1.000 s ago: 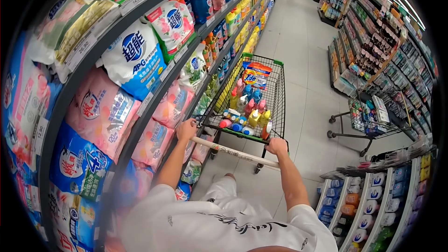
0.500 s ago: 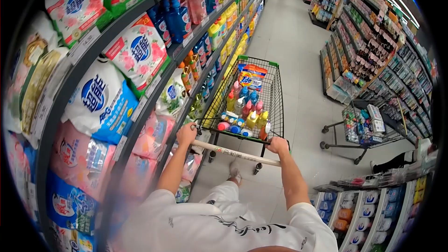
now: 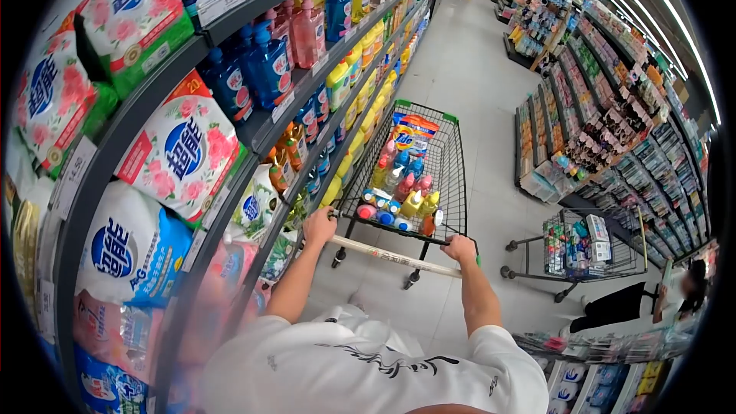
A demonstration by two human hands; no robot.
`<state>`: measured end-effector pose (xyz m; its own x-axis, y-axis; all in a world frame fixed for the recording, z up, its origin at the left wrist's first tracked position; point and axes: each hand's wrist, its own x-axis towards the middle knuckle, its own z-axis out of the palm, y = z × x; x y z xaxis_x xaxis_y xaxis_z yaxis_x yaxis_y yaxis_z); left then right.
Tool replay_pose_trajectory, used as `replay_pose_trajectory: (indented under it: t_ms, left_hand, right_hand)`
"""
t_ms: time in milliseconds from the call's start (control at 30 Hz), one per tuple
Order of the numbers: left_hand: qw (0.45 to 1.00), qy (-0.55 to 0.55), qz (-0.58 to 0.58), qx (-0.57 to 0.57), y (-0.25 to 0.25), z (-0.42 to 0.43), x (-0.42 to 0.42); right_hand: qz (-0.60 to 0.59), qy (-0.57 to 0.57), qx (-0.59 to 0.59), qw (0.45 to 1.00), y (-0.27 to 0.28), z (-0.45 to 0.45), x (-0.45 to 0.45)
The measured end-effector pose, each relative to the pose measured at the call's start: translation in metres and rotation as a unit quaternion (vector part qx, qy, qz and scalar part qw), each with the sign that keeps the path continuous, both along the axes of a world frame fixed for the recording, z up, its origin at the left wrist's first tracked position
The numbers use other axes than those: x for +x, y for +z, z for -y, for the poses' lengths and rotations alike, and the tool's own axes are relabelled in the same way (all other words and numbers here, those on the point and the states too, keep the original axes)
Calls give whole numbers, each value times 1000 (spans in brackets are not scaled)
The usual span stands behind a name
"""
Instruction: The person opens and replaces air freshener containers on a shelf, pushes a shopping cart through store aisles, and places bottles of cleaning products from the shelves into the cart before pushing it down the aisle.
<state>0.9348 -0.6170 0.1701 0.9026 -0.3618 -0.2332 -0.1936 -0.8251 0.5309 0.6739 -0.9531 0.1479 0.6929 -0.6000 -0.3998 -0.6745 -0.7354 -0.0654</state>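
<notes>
Head view is showing two bare hands gripping a shopping cart [image 3: 452, 184], which is standing on the grey floor [image 3: 479, 50] ahead of the person's white shirt [image 3: 368, 353]. The left hand [image 3: 319, 227] is keeping its fingers curled around the frame at the left end of the pale handle [image 3: 391, 255], while the right hand [image 3: 460, 248] is wrapping its fingers over the dark bar at the cart's near right corner. Inside, an orange detergent bag [image 3: 414, 134] is leaning near the far edge; blue bottles [image 3: 415, 166] and pink bottles [image 3: 424, 182] are standing about the middle, and a yellow bottle [image 3: 412, 203] is sitting near the near edge, beside several white-and-blue containers [image 3: 386, 215] crowding the near left corner. Along the cart's left edge, a dark shelf [image 3: 195, 49] is carrying bottles and flowered bags [image 3: 182, 142]. Well apart from the right edge, a second cart [image 3: 594, 244] is standing, and a person in dark trousers [image 3: 613, 307] is standing near it.
</notes>
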Motion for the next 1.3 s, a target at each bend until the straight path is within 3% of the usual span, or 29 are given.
replay_pose_trajectory:
  t_ms: [200,267,367,467,533,600,633,733,933,1167,1300]
  left_hand:
    - [999,-22,7,31,13,46,22]
    - [998,-32,-48,38,22,62,29]
    - [987,-96,90,88,9,87,37]
    - [943,-168,288,-13,-5,125,55]
    - [944,-269,168,-91,11,169,74]
    - [924,-370,57,-73,2,210,96]
    - [901,-409,111,-89,-37,228,115]
    - [909,-408,2,80,-51,277,144]
    - [924,-366,76,85,-56,333,177]
    - [939,-339,50,33,-38,394,229]
    - [931,-357,47,59,-37,440,258]
  right_hand:
    - [-13,44,8,999,8,47,23]
    - [-12,59,29,998,5,67,30]
    - [-10,57,37,998,14,87,41]
    - [-21,63,33,997,14,117,54]
    - [-17,73,24,997,2,141,60]
    - [-25,88,17,996,-4,168,73]
    - [-37,86,14,995,4,175,82]
    - [7,105,-2,994,-8,217,95]
    - [0,80,24,997,-6,279,142]
    - [14,71,30,997,0,339,189]
    - [24,76,22,997,-3,381,207]
